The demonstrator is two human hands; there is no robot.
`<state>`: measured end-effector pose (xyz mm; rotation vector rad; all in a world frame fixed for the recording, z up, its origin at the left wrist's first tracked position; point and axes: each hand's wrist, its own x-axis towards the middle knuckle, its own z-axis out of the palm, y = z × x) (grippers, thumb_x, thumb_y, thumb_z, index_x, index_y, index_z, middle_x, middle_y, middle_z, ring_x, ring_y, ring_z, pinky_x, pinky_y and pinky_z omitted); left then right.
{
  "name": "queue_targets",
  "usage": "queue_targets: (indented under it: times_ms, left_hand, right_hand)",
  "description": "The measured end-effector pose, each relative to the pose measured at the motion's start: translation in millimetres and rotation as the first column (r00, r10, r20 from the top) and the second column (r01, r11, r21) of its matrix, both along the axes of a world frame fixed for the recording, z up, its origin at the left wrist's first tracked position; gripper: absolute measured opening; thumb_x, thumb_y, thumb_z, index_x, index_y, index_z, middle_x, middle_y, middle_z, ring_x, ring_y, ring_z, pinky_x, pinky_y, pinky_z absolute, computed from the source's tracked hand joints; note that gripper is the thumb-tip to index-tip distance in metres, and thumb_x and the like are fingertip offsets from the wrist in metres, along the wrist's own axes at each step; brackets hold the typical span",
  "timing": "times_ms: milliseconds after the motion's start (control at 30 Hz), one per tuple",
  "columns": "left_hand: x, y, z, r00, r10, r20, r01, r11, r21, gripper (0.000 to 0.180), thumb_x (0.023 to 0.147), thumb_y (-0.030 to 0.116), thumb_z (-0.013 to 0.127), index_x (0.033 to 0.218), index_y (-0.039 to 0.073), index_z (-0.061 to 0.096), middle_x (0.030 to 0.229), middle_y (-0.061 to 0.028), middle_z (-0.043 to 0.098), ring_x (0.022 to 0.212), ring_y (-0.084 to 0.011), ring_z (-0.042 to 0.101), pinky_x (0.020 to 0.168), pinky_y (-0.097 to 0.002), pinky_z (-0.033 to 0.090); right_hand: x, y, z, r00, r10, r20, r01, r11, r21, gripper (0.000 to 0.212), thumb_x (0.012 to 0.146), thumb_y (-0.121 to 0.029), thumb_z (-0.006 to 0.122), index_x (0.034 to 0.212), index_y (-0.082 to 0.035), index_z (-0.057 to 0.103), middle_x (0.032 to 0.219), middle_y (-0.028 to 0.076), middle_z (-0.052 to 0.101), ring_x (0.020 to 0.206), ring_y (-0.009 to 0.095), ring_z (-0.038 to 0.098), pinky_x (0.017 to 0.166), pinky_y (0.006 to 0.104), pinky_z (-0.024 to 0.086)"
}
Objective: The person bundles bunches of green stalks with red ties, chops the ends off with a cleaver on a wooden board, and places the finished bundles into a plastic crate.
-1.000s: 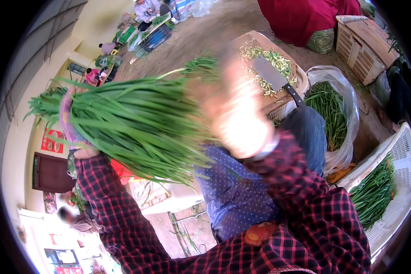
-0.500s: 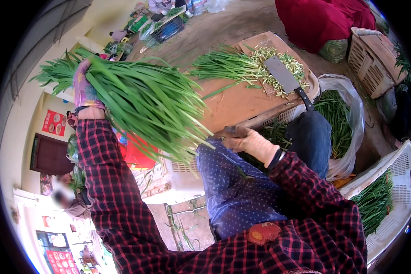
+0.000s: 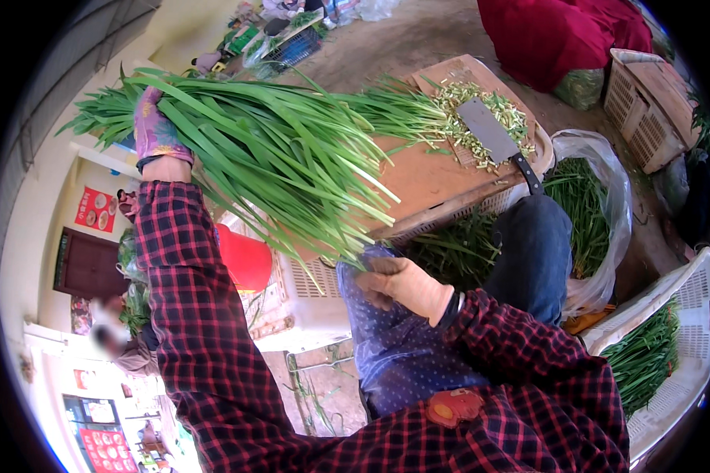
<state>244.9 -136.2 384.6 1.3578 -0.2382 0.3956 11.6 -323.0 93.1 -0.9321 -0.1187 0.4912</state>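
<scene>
My left hand (image 3: 156, 130), gloved, is gripping a bunch of long green stalks (image 3: 268, 150) at upper left, which is fanning toward the centre. My right hand (image 3: 402, 288) is hovering near its lower ends, fingers bent; I cannot tell whether they are pinching anything. Farther out, a cleaver (image 3: 485, 130) is lying on chopped stems (image 3: 450, 102) on the counter (image 3: 422, 181) at upper right of centre, while greens (image 3: 647, 351) are filling a white crate (image 3: 696, 303) at lower right.

Soft bright light, washed-out glare lower left, bent edges, black corners
</scene>
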Motion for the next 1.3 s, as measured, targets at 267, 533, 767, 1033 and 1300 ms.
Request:
queue_targets:
  times_ms: [267,533,767,1033,1300]
  left_hand:
    - [-22.2,0.5,-0.3,0.994,-0.014,0.111,0.006,0.997,0.073,0.022,0.088,0.018,0.057,0.1,0.0,0.061,0.091,-0.0113,0.066,0.082,-0.0248,0.064,0.077,-0.0372,0.055]
    - [-41.7,61.0,-6.2,0.976,0.092,0.198,-0.102,0.994,0.04,0.024,0.089,0.016,0.06,0.107,-0.001,0.061,0.093,-0.0097,0.065,0.085,-0.0231,0.065,0.079,-0.0349,0.055]
    - [-92.0,92.5,3.2,0.99,0.017,0.14,0.005,0.988,-0.157,0.011,0.089,0.013,0.063,0.092,0.003,0.06,0.084,-0.0054,0.063,0.08,-0.0203,0.062,0.076,-0.0323,0.053]
    - [-119.5,102.6,-4.3,0.987,-0.019,0.161,0.043,0.988,-0.148,0.015,0.096,0.016,0.057,0.085,0.006,0.055,0.076,-0.0016,0.054,0.072,-0.0151,0.054,0.071,-0.0299,0.048]
    - [-151.3,116.9,-39.3,0.973,-0.195,0.124,0.222,0.937,-0.271,0.014,0.094,0.02,0.06,0.088,0.007,0.057,0.082,-0.0029,0.06,0.082,-0.0174,0.06,0.079,-0.0323,0.049]
  right_hand:
    - [-43.5,-79.0,-16.6,0.937,-0.295,-0.188,0.252,0.942,-0.22,0.02,0.093,-0.019,0.061,0.078,-0.006,0.056,0.062,0.0,0.051,0.05,0.008,0.044,0.045,0.0248,0.033]
    - [-54.0,-128.6,-8.8,0.917,-0.368,-0.153,0.22,0.788,-0.575,0.016,0.09,-0.021,0.062,0.09,-0.005,0.062,0.062,0.003,0.056,0.053,0.017,0.053,0.05,0.0289,0.042]
    - [-17.7,-96.4,1.0,0.722,0.303,0.623,0.661,-0.036,-0.749,0.024,0.086,-0.028,0.063,0.101,-0.009,0.065,0.082,0.015,0.063,0.078,0.036,0.063,0.07,0.0466,0.05]
    - [71.8,4.7,117.6,0.559,0.132,0.818,0.762,0.307,-0.57,0.026,0.085,-0.035,0.063,0.101,-0.014,0.066,0.093,0.015,0.063,0.088,0.035,0.063,0.073,0.0458,0.052]
    - [63.2,23.2,91.3,0.529,0.2,0.825,0.74,0.368,-0.563,0.019,0.084,-0.032,0.062,0.092,-0.016,0.068,0.091,0.013,0.062,0.087,0.033,0.063,0.071,0.0467,0.052]
